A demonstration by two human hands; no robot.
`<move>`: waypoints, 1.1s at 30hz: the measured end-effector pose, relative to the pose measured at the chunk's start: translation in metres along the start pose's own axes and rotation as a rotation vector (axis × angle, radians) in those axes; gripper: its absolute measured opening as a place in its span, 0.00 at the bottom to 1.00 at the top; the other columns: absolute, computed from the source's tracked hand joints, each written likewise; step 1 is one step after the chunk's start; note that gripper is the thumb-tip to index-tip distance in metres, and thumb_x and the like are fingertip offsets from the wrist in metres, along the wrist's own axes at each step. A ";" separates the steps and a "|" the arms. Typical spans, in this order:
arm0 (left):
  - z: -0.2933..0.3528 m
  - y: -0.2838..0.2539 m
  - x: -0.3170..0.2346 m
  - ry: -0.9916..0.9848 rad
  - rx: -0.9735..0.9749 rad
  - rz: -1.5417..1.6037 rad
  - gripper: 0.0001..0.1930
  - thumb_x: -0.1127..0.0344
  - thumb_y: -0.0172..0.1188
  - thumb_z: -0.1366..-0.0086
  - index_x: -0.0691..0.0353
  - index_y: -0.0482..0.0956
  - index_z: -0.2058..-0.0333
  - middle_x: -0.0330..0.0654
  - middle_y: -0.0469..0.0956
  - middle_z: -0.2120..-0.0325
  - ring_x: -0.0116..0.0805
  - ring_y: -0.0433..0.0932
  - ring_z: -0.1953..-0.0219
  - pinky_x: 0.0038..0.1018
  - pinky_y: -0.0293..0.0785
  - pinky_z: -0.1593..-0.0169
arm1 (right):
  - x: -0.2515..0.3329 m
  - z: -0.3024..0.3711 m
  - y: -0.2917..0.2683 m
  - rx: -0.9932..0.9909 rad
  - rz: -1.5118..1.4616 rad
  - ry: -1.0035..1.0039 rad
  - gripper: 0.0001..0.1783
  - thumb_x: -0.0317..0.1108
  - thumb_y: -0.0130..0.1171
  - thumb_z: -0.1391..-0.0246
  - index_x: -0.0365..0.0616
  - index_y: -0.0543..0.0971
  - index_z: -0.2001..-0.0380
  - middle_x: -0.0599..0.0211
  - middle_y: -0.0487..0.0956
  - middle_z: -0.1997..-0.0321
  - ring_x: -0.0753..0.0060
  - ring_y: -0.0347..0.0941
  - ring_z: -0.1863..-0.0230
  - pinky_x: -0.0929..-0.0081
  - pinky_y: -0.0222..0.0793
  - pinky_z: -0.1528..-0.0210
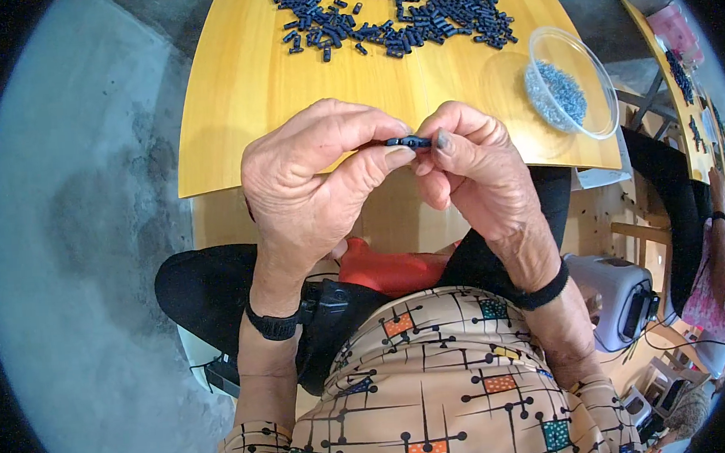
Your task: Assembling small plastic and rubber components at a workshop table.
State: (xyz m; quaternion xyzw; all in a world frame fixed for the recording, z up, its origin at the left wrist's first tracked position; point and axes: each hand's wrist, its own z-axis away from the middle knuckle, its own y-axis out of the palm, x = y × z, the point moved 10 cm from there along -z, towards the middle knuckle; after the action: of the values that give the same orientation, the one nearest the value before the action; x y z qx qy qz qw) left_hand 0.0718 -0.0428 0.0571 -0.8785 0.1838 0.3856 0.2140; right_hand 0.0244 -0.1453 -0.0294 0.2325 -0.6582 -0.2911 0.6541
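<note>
Just above the near edge of the yellow table (249, 142), I hold a small black tube-like plastic piece (407, 141) with holes along its side. My left hand (293, 173) pinches its left part between thumb and index finger. At the right end of the piece, the thumb and fingertips of my right hand (487, 165) are pressed together. Whether those fingertips also hold something tiny is hidden. A heap of similar black pieces (465, 8) spreads over the far part of the table.
A clear round plastic bowl (596, 83) stands near the table's right edge, holding many tiny silvery-blue pieces (560, 94). A red cloth (390, 268) lies over my lap. To the right are a white-grey stool (611, 294), another table (654, 34) and a person in pink (711, 288).
</note>
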 end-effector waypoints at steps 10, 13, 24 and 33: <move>0.001 0.004 -0.009 0.080 0.047 -0.117 0.09 0.78 0.66 0.57 0.69 0.76 0.75 0.44 0.76 0.78 0.31 0.75 0.74 0.20 0.71 0.71 | 0.006 0.007 -0.002 -0.145 0.171 -0.079 0.10 0.35 0.56 0.48 0.40 0.74 0.75 0.70 0.74 0.79 0.85 0.64 0.83 0.88 0.59 0.80; 0.002 0.006 -0.010 0.084 0.067 -0.126 0.09 0.78 0.66 0.57 0.69 0.76 0.75 0.44 0.76 0.78 0.31 0.75 0.74 0.21 0.71 0.70 | 0.004 0.008 -0.003 -0.144 0.157 -0.070 0.10 0.35 0.55 0.48 0.40 0.74 0.76 0.70 0.74 0.80 0.86 0.64 0.83 0.88 0.59 0.80; 0.006 0.013 -0.006 0.097 0.058 -0.116 0.09 0.76 0.66 0.57 0.69 0.76 0.74 0.46 0.77 0.77 0.33 0.76 0.74 0.22 0.72 0.70 | -0.008 0.005 -0.006 -0.061 0.019 -0.020 0.10 0.34 0.55 0.48 0.40 0.73 0.78 0.70 0.73 0.82 0.85 0.62 0.85 0.88 0.55 0.83; 0.003 0.014 -0.006 0.089 0.101 -0.093 0.10 0.75 0.66 0.58 0.69 0.77 0.74 0.45 0.76 0.77 0.33 0.76 0.74 0.22 0.71 0.70 | -0.023 0.003 -0.003 0.006 -0.263 0.078 0.09 0.33 0.55 0.49 0.39 0.74 0.76 0.66 0.75 0.80 0.82 0.62 0.86 0.86 0.54 0.85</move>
State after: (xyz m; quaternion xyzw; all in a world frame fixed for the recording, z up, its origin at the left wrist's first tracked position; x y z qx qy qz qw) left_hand 0.0589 -0.0522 0.0563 -0.8905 0.1714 0.3260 0.2672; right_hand 0.0222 -0.1316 -0.0476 0.3300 -0.5970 -0.3631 0.6348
